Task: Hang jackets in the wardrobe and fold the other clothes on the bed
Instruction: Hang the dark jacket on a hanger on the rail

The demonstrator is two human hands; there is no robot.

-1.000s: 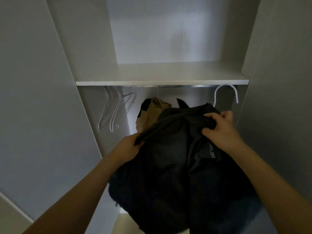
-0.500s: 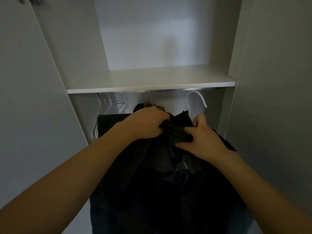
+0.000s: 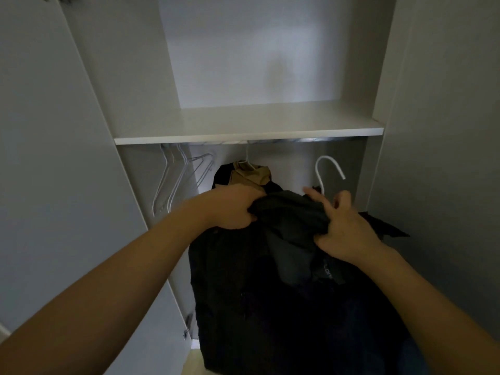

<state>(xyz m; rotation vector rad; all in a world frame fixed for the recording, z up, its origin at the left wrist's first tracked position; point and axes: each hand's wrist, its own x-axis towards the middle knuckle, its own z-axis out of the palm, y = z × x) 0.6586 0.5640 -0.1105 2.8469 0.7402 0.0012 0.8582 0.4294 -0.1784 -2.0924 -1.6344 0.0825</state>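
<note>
A black jacket [image 3: 270,280] hangs in front of me inside the open wardrobe. My left hand [image 3: 230,207] grips its bunched collar on the left. My right hand [image 3: 343,231] holds the collar's right side with the thumb, its fingers partly spread. A white hanger hook [image 3: 328,169] sticks up out of the jacket behind my right hand, below the metal rail [image 3: 311,140] and apart from it. A tan jacket [image 3: 250,175] hangs on the rail behind the black one.
A white shelf [image 3: 243,131] runs across the wardrobe above the rail. Several bare white hangers [image 3: 178,180] hang at the rail's left end. Wardrobe side panels close in on the left [image 3: 67,158] and right [image 3: 433,158].
The jacket and both hands have moved deeper into the wardrobe, toward the rail. My hands shifted closer together at the collar, and my right fingers have loosened and spread.
</note>
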